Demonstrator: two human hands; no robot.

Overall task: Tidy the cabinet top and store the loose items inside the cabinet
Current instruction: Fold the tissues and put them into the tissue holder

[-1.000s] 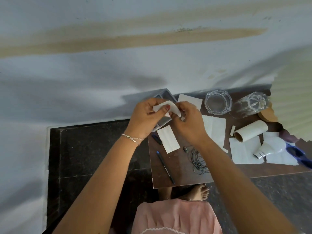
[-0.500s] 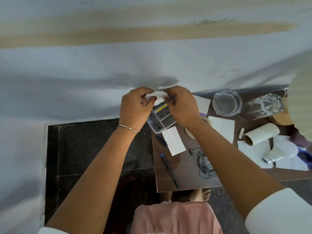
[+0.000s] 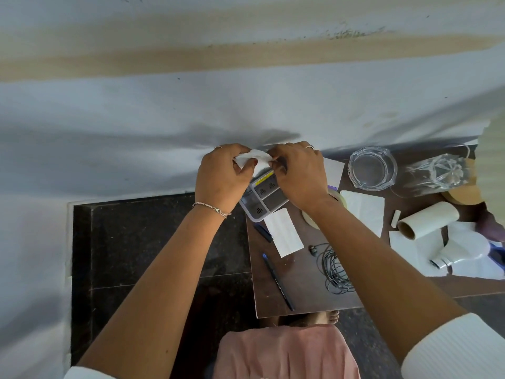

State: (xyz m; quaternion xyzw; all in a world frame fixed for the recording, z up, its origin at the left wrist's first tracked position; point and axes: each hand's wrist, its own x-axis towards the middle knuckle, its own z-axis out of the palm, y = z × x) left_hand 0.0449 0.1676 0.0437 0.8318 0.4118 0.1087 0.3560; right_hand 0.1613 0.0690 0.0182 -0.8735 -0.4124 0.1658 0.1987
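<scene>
Both hands are up at the cabinet top's (image 3: 300,283) 11 o'clock corner, sharing one small white paper (image 3: 255,155). The left hand (image 3: 221,179) pinches its left end, thumb against curled fingers. The right hand (image 3: 297,179) pinches the right end, knuckles toward the camera, so its fingertips are out of sight. Most of the paper is buried between the two grips and only a crumpled strip shows.

Right under the hands sits a clear divided box (image 3: 262,198), its far half covered by the right hand. What is in its compartments is too small to read. At 5 o'clock from the box lies a white slip (image 3: 284,232), with a dark cap (image 3: 263,232) just beside it at 9. A tape ring (image 3: 308,217) peeks out from under the right wrist, mostly hidden.

Down toward 6 o'clock a pen (image 3: 277,280) lies slanted near the front edge. A coiled cable (image 3: 334,272) sits at its 3 o'clock, half behind the right forearm. Far back at 1 o'clock stands a glass ashtray (image 3: 373,168), with a cut glass (image 3: 434,173) on its side beyond it. At 3 o'clock a cardboard roll (image 3: 429,218) lies near a white bulb (image 3: 464,250) resting on sheets that the frame edge cuts off.
</scene>
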